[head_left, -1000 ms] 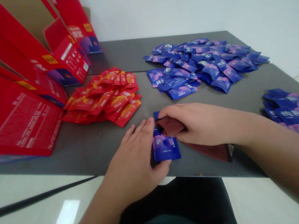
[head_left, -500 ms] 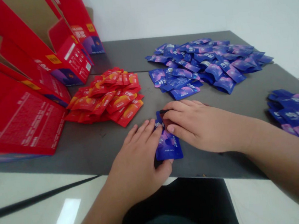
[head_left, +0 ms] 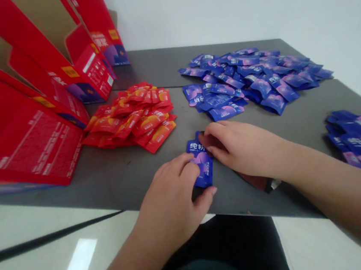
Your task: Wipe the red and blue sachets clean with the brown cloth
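Note:
A blue packet [head_left: 206, 166] with pink shapes and white lettering lies on the dark grey table in front of me. My left hand [head_left: 179, 186] is at its lower left, fingers bent over its edge and thumb at its bottom end. Against the packet's upper right side is my right hand [head_left: 233, 146], its fingers curled round a dark reddish-brown object [head_left: 254, 181]. Most of that object is hidden under the palm, and what it is cannot be made out.
Red packets [head_left: 133, 118] form a pile at the left, beside large open red boxes [head_left: 36, 146]. A wide heap of blue packets [head_left: 245, 72] spreads across the back right. Another blue stack [head_left: 358, 142] sits at the right edge. The table's front edge [head_left: 240, 213] is near me.
My left fingers have drawn back and bent, uncovering the packet's lettering. The packet has shifted slightly upward. More of the reddish-brown object shows below my right hand.

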{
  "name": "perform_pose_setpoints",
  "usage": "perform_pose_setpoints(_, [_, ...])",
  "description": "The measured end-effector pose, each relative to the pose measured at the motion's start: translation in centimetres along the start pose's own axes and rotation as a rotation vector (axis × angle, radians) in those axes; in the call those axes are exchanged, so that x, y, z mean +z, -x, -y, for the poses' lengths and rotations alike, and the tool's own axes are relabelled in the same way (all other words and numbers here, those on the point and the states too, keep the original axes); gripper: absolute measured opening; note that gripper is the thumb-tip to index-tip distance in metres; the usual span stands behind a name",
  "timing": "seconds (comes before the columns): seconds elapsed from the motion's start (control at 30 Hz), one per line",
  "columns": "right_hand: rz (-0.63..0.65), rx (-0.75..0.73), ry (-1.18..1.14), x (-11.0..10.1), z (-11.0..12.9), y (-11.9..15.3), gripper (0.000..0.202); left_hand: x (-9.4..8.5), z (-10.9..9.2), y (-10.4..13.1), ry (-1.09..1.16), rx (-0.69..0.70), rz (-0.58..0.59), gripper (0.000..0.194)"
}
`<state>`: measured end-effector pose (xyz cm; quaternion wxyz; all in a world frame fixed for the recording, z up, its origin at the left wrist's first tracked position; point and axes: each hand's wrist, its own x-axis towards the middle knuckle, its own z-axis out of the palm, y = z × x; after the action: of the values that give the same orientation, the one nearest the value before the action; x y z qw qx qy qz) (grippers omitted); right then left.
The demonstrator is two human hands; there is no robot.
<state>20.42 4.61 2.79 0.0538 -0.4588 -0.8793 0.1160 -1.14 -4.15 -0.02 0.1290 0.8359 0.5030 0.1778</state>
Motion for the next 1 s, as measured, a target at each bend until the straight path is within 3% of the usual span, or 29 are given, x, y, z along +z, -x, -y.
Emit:
perform_pose_setpoints(0.2, [-0.148, 0.011, -0.069, -0.2, -0.3, -0.1, 0.015, 0.4, -0.8, 0.1, -0.129, -0.017, -0.093, 0.032])
perform_pose_setpoints(0.33, [-0.337, 0.021, -0.114, -0.4, -0.3, 0.1, 0.017, 0.3, -0.1, 0.6, -0.105, -0.090, -0.246, 0.040])
perform_pose_setpoints(0.43, [-0.407, 0.002, -0.131, -0.6, -0.1, 0.3, 0.018, 0.3, 0.1, 0.9, -0.074, -0.179, -0.341, 0.038])
perform_pose_setpoints(0.53, [-0.451, -0.006, -0.142, -0.6, 0.2, 0.6, 0.017, 0.3, -0.1, 0.9, -0.061, -0.281, -0.321, 0.032])
perform_pose_setpoints(0.67, [-0.532, -0.061, -0.155, -0.6, 0.4, 0.9, 0.033, 0.1, -0.3, 0.8, -0.068, -0.392, -0.186, 0.034])
perform_pose_setpoints(0.77, [-0.453, -0.139, -0.166, -1.0, 0.4, 0.9, 0.035, -0.2, 0.2, 0.8, -0.076, -0.246, -0.139, 0.040])
perform_pose_setpoints(0.9, [-0.228, -0.294, -0.229, -1.6, 0.4, 1.0, 0.021, -0.5, 1.3, 0.2, -0.016, 0.067, 0.040, 0.085])
perform_pose_setpoints(1.0, [-0.117, -0.402, -0.339, -1.7, 0.9, 1.2, 0.019, -0.4, 1.9, -0.8, 0.026, 0.000, 0.145, 0.109])
